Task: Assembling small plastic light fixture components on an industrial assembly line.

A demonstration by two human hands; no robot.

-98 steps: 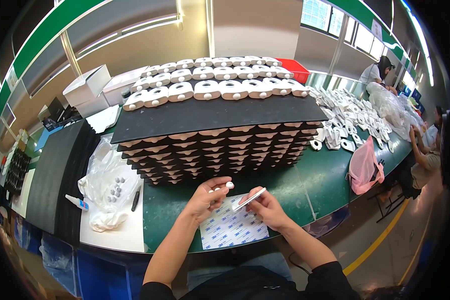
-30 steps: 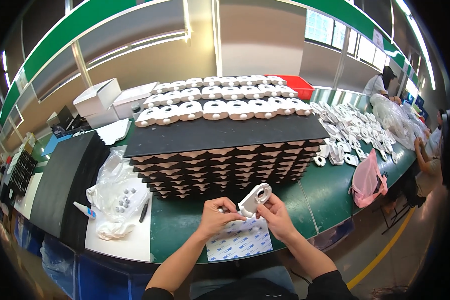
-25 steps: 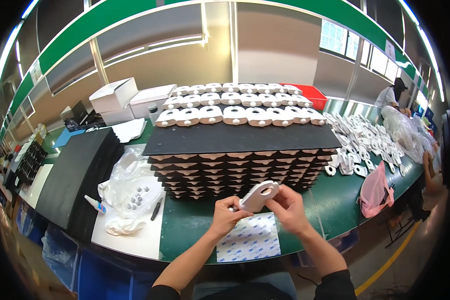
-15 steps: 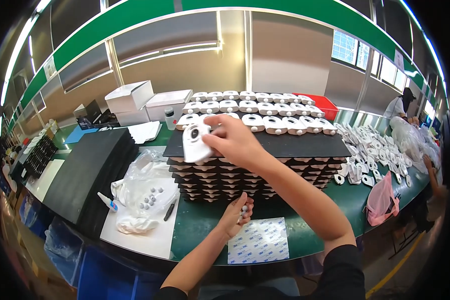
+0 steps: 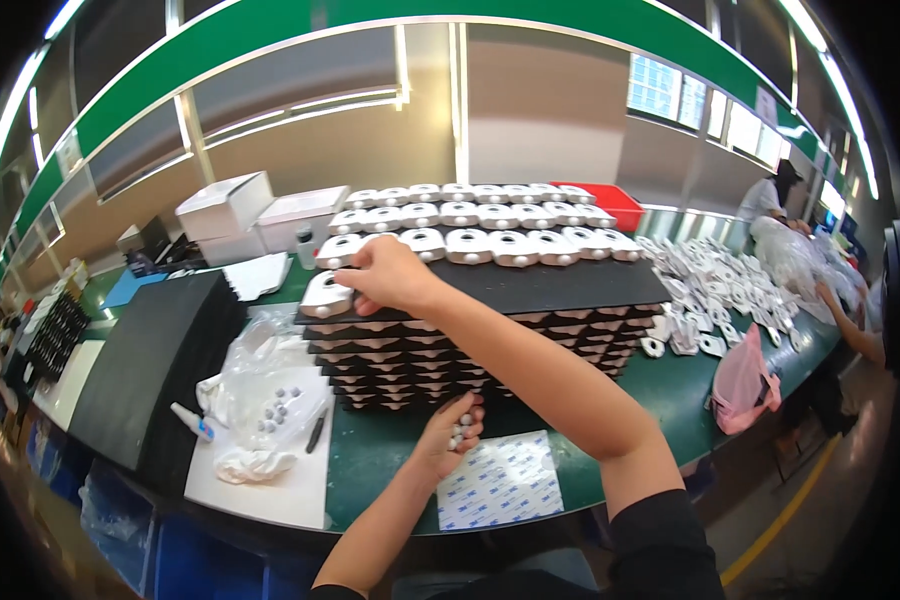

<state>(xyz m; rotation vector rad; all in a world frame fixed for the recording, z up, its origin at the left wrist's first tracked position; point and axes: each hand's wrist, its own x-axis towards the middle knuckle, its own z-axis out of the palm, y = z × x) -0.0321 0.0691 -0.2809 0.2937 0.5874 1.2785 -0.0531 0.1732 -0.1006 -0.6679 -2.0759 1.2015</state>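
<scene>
My right hand (image 5: pixel 390 275) is closed on a white plastic housing (image 5: pixel 322 297) with a dark round hole, which rests on the front left corner of the top black board (image 5: pixel 530 288). Behind it, white housings of the same kind (image 5: pixel 515 248) stand in rows on that board. Low in front of the stack, my left hand (image 5: pixel 448 432) is cupped round several small grey-white balls (image 5: pixel 462 432). A printed sheet with a blue pattern (image 5: pixel 500 482) lies just right of that hand.
Loose white housings (image 5: pixel 720 280) are heaped to the right, near a pink mesh bag (image 5: pixel 745 385). On the left are stacked black boards (image 5: pixel 160 370), a clear plastic bag (image 5: pixel 260 360) with more balls, a glue bottle (image 5: pixel 192 422) and a black pen (image 5: pixel 316 432). Another person (image 5: pixel 770 195) sits far right.
The housing in my right hand has come down from above the stack onto the front left of the top board. My left hand stays low with the balls. The view has shifted slightly.
</scene>
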